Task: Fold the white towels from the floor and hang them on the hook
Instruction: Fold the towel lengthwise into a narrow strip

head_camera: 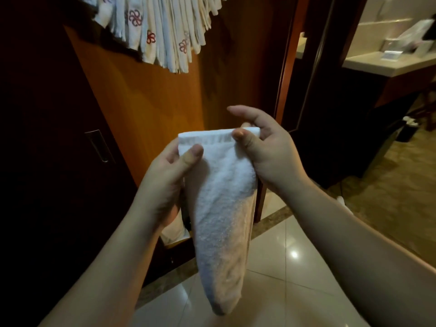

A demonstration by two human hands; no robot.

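Observation:
A white towel (224,208) hangs folded lengthwise in front of me, its hemmed top edge level and its lower end dangling above the floor. My left hand (169,171) pinches the top left corner, thumb on the front. My right hand (262,142) pinches the top right corner between thumb and fingers, with the index finger sticking out to the left. At the top of the view, several folded white towels (162,29) with red flower marks hang in a row against the wooden wall; the hook that bears them is out of view.
An orange wooden panel (151,102) stands straight ahead, with a dark door and its handle (99,146) to the left. Glossy pale floor tiles (278,267) lie below. A pale counter (387,64) and a dark bin (405,131) are at the right.

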